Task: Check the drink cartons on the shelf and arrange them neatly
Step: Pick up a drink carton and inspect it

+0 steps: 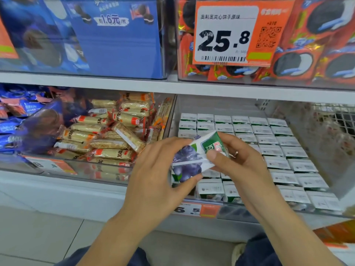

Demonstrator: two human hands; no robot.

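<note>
Both hands hold 1 small white-and-green drink carton w/ blueberry print point(194, 156), lifted above the front-left part of the clear plastic shelf bin point(307, 213) that holds the rest. Carton is tilted, green end up toward the right, blueberry side facing the camera.

Left hand point(159, 169) grasps the carton's lower-left end: thumb tip under the bottom corner, fingers curled over the top edge. Right hand point(244, 160) pinches the upper-right end, thumb pressed on the front face near the carton's middle, fingers wrapped behind; a ring shows on 1 finger.

Below and behind, rows of white-topped drink cartons point(269, 143) stand upright, packed touching each other, tops in a fairly even grid. Front-left of the bin, just under the held carton, a few cartons sit less evenly. An orange price tag reading 6.5 point(194, 209) is on the bin's front edge.

Left neighbour bin: loose heap of beige snack bars in orange-trimmed wrappers point(107, 135); further left, blue cookie packets point(17, 116). Shelf above: blue cookie box point(119, 41) and red-orange cookie packs point(315, 45), w/ a large orange-and-white price card showing 25.8 point(230, 35) in front of them.
</note>
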